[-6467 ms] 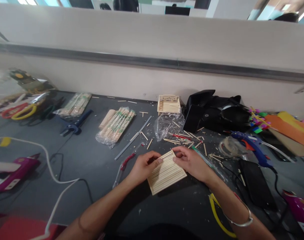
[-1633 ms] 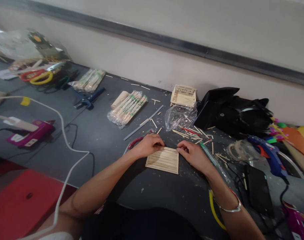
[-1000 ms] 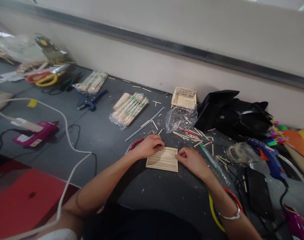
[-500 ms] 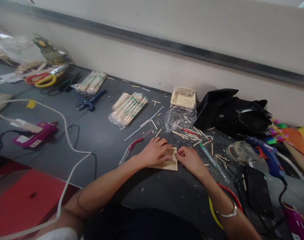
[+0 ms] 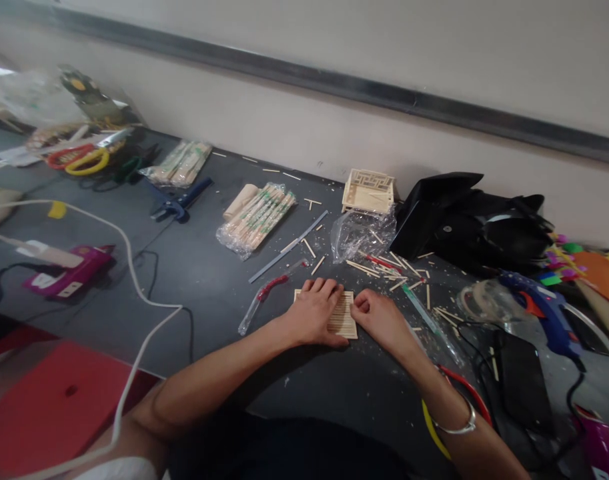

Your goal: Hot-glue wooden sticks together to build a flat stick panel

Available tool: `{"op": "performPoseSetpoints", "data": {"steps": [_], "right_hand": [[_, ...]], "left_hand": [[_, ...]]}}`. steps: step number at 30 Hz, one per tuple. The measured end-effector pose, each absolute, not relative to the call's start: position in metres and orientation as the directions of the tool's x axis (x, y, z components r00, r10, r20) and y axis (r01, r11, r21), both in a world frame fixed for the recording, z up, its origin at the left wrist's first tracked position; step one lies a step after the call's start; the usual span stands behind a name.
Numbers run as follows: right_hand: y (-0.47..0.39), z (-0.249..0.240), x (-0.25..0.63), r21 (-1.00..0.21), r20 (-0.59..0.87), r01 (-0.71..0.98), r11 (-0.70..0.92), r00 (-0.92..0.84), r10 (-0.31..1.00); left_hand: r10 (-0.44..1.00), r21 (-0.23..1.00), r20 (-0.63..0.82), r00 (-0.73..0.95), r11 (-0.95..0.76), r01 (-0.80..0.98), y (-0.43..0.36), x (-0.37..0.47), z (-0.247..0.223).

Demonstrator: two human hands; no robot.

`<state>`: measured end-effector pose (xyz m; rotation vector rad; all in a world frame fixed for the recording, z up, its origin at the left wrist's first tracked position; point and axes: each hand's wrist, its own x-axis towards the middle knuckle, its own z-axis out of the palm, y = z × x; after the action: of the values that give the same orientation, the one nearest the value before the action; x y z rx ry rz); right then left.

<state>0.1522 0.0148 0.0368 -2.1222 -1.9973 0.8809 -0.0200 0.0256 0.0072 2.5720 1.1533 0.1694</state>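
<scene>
A small flat panel of thin wooden sticks [image 5: 345, 321] lies on the dark table in front of me. My left hand [image 5: 317, 310] rests flat over its left part, fingers pointing away and thumb near the front edge. At the panel's right edge is my right hand [image 5: 377, 317], its fingers curled and pinched together; whatever is between the fingertips is too small to tell. Loose sticks [image 5: 363, 269] are scattered just beyond the right hand. Past the left hand lies a clear tube with red pieces [image 5: 271, 287].
Behind are stick packs [image 5: 264, 217], a metal ruler [image 5: 289, 247], a small stick model [image 5: 368, 192] and a black bag [image 5: 464, 220]. To the right are a blue glue gun [image 5: 541, 310] and a phone [image 5: 524, 380]. A white cable [image 5: 134, 260] crosses the left side.
My left hand has flattened over the panel, with its thumb now spread toward the front edge. The panel's far left corner has come into view. My right hand has barely moved.
</scene>
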Motion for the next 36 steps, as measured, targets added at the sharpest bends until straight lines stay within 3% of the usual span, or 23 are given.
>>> {"op": "performPoseSetpoints", "data": {"steps": [5,12,20,36], "right_hand": [[0.014,0.038,0.153,-0.402,-0.354,0.906,-0.136,-0.017,0.935],[0.013,0.038,0.159,-0.428,-0.345,0.903,-0.049,-0.113,0.932],[0.006,0.039,0.164,-0.365,-0.303,0.931,-0.015,-0.103,0.947],[0.017,0.026,0.175,-0.428,-0.24,0.898,0.101,-0.22,0.946]], "left_hand": [[0.739,0.336,-0.045,0.672,-0.622,0.707,0.025,-0.019,0.007],[0.648,0.394,0.008,0.762,-0.702,0.593,0.03,-0.025,0.005],[0.669,0.327,0.025,0.743,-0.707,0.627,0.031,-0.038,0.0],[0.678,0.418,0.051,0.733,-0.681,0.601,0.035,-0.036,-0.004]]}}
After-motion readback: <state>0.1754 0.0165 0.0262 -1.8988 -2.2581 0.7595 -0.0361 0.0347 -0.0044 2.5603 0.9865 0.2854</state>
